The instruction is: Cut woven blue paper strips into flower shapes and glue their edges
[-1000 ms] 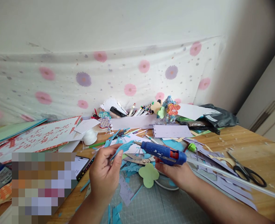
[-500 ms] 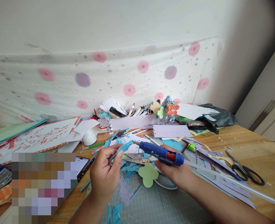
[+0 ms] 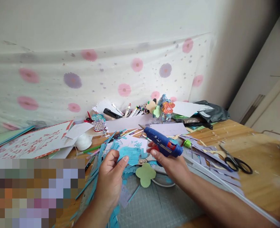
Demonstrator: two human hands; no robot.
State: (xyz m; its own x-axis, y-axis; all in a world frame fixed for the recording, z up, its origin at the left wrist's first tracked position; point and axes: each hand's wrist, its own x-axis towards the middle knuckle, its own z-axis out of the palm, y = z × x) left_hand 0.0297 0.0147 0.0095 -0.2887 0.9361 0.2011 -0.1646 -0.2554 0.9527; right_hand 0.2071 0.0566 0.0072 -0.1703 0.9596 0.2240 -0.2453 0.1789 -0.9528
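Observation:
Between the thumb and fingers of my left hand is a piece of blue paper, its face turned toward me. My right hand grips a blue glue gun by its handle, with the nozzle pointing up and left, apart from the paper. A clear glue stick seems to trail from the gun's back end across the table. Below and between my hands, a green paper flower lies over the grey cutting mat. Blue paper scraps are heaped beside it.
Black-handled scissors lie on the right among purple paper strips. A white thread spool stands at left. Behind are a box of pens, finished paper flowers and a black plastic bag. A blurred patch covers the lower left.
The glue gun's nozzle has lifted away from the blue paper and tilts upward. My left hand has turned the paper to show its broad face. The whole view has swung slightly right.

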